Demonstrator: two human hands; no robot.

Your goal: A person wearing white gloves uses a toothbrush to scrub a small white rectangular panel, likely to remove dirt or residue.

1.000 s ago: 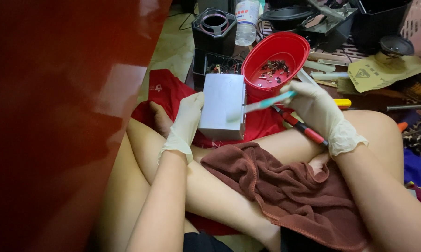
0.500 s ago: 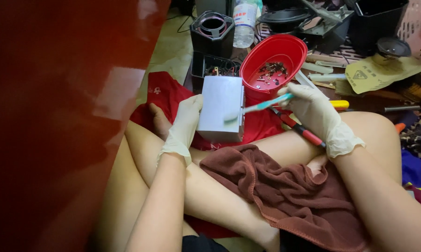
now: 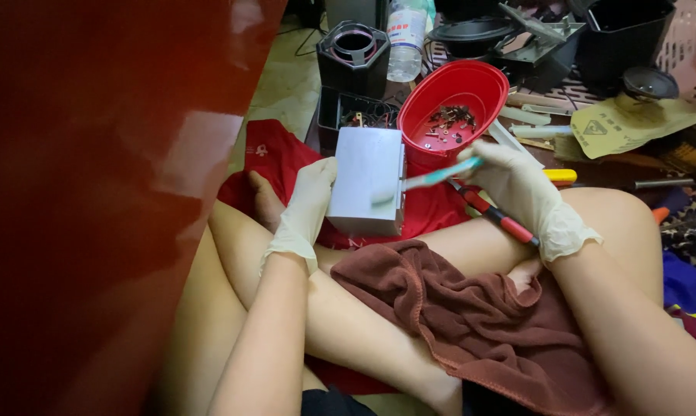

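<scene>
My left hand (image 3: 305,206), in a pale glove, grips the left side of a grey metal box (image 3: 366,179) and holds it upright over a red cloth (image 3: 275,158). In my gloved right hand (image 3: 517,189) is a light blue toothbrush (image 3: 429,179), its bristle end resting on the box's front face. A red bowl (image 3: 454,104) with several small screws and metal bits stands just behind the box. A brown towel (image 3: 456,308) lies over my legs below both hands.
A shiny red panel (image 3: 94,200) fills the left side. A red-handled screwdriver (image 3: 496,216) lies under my right hand. Behind are a black square part (image 3: 353,58), a plastic bottle (image 3: 406,38), black housings and a yellowish paper sheet (image 3: 633,123).
The toothbrush head has slid a little down and left across the box face. My left hand and the box have stayed in place.
</scene>
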